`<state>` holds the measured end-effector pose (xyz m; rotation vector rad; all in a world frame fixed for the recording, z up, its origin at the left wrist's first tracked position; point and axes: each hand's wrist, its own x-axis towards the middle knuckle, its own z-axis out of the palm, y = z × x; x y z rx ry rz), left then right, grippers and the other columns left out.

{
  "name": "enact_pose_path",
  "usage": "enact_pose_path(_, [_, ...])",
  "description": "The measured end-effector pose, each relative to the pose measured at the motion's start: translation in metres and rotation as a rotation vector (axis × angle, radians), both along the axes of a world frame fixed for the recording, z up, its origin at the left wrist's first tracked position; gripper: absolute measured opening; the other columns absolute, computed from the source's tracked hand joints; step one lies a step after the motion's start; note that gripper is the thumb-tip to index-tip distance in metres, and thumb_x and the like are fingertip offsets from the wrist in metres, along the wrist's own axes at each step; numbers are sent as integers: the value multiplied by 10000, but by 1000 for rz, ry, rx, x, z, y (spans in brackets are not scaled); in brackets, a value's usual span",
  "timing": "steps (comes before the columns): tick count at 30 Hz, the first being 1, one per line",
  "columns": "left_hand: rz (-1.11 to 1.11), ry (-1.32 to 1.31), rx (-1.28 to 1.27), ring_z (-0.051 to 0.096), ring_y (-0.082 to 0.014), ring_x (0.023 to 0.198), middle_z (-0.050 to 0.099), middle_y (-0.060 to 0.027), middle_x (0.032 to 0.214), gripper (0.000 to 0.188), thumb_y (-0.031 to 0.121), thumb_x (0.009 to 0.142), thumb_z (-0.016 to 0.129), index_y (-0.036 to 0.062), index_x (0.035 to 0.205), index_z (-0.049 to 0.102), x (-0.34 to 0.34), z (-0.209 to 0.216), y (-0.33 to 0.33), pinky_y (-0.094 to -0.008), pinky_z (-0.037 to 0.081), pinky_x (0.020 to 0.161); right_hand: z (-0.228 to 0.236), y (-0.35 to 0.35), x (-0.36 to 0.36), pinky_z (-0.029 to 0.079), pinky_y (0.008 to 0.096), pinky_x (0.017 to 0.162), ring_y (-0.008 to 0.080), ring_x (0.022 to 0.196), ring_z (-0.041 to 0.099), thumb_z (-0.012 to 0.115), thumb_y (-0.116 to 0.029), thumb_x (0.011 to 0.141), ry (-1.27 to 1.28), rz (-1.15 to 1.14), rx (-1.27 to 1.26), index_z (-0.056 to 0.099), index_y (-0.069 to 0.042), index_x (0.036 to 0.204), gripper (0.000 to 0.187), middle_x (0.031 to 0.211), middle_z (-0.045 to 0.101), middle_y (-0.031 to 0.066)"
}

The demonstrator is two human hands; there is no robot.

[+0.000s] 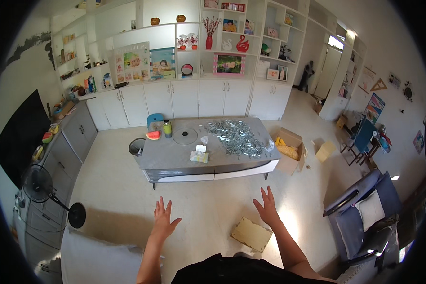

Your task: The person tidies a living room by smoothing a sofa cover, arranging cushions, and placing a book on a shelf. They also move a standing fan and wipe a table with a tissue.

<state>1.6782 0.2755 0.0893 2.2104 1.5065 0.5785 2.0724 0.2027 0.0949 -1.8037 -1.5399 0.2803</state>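
Both arms reach forward over the floor, short of the grey coffee table [175,158]. My left hand [164,221] has its fingers spread and holds nothing. My right hand [267,207] is likewise spread and bare, above and beside a low wooden stool [252,234]. On the tabletop, many small shiny metal pieces [236,137] lie scattered over the right half. A pack of tissues [199,155], a round glass lid [185,136], a watermelon piece [153,135] and a green bottle [167,128] stand or lie to their left. Neither hand touches any of these.
A cardboard box [288,150] with yellow contents stands at the table's right end. A dark bin [137,147] and blue stool [155,118] are at its left. A pedestal fan [57,199] stands at left, a blue armchair [352,227] at right. White cabinets [184,99] line the far wall.
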Motion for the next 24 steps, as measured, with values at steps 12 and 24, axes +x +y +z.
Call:
enact_pose_path(12, [-43, 19, -21, 124, -454, 1347, 61, -248, 1480, 783, 345, 778, 687, 21, 1381, 306, -4, -32, 35, -533, 211, 1064, 0, -23, 19, 279, 464, 1050, 455, 1310, 233, 577, -323, 878, -5, -165, -53, 370, 18, 1332, 605, 1436, 162, 310])
enact_pose_path(24, [64, 72, -94, 119, -430, 1357, 47, -225, 1491, 784, 357, 765, 694, 60, 1387, 320, -42, -15, 28, -518, 204, 1073, -24, 62, -23, 235, 450, 1072, 424, 1325, 220, 555, -380, 878, 80, 66, -110, 347, 13, 1348, 647, 1452, 147, 288])
